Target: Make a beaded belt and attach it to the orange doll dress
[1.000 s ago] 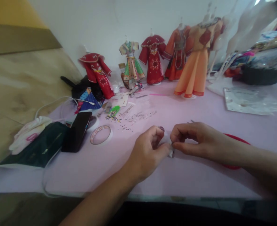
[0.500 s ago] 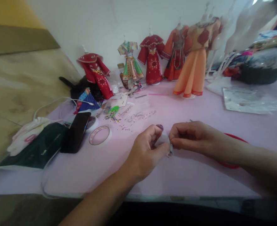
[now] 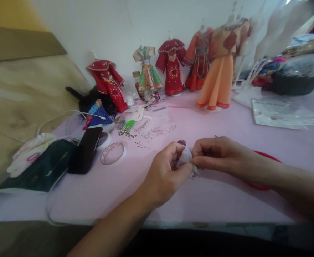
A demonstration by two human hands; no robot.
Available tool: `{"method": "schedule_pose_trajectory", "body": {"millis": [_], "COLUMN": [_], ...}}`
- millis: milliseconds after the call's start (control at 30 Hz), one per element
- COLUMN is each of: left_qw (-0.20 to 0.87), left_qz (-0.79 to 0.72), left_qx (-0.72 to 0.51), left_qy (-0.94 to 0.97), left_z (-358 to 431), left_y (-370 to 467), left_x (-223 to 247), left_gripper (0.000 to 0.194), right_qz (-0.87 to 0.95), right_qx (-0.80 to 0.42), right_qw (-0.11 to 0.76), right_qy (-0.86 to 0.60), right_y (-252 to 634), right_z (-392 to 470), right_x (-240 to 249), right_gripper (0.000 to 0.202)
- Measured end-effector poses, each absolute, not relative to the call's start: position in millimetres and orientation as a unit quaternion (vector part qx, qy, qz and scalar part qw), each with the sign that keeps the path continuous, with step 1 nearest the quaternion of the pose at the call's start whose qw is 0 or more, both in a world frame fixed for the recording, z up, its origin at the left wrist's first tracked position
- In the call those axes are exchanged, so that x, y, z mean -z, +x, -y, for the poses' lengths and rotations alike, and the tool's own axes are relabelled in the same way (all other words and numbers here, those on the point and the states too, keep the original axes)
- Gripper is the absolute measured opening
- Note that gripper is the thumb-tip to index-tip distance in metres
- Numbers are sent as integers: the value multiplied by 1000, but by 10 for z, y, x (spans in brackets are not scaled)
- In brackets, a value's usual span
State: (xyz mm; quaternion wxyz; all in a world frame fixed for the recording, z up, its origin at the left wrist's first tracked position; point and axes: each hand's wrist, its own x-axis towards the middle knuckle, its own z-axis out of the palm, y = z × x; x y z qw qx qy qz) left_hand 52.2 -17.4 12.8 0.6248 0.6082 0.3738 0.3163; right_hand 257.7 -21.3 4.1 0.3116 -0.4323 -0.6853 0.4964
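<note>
Over the pink table (image 3: pixel 215 203), my left hand (image 3: pixel 164 175) is closed on a small piece of whitish fabric (image 3: pixel 185 155), which shows between its fingers and thumb. A crumpled end of the piece pokes out below the thumb. My right hand (image 3: pixel 218 153) is pinched at the fabric's right edge, its fingertips close to the left thumb. The tip of a thin dark item (image 3: pixel 216 136) shows just behind the right hand; whether it is held, I cannot tell. A red ring-shaped item (image 3: pixel 267 155) lies partly hidden under my right forearm.
Small dressed forms in red (image 3: pixel 174 69), green and orange (image 3: pixel 217 80) stand along the wall. A tape roll (image 3: pixel 113 153), scattered beads (image 3: pixel 127 134), a green scoop (image 3: pixel 130 125), a black phone (image 3: pixel 85 151) and a dark green pouch (image 3: pixel 47 166) lie left. A plastic packet (image 3: pixel 277 114) lies right.
More of the whitish fabric now shows between my hands, and its lower end sticks out slightly further right. Both hands keep nearly the same place and grip.
</note>
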Motion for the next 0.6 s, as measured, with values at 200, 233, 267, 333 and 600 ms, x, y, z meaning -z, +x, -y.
{"method": "schedule_pose_trajectory", "body": {"millis": [200,233,267,333,600], "left_qw": [623,623,624,627,678], "left_qz": [-376,-377,-380,-385,-320], "left_qx": [-315,-313,-311,-309,-339], "left_qy": [609,609,608,603,568], "left_z": [167,166,164,158,124], "left_y": [525,523,520,518,505], "left_x": [-99,-98,-99,-105,-61], "left_gripper": [21,22,23,25,13], "right_qz": [699,706,711,716,702], "right_qx": [-461,-446,-434,-436,-506], "right_qw": [311,313,315,314,300], "right_qy": [-449,-453,-454,-446,-402], "right_y": [2534,2527,2522,2525,2589], "right_z": [254,260,264,258,205], "right_x": [-60,-66,-70,-74,-95], "right_gripper": [24,25,25,25,26]}}
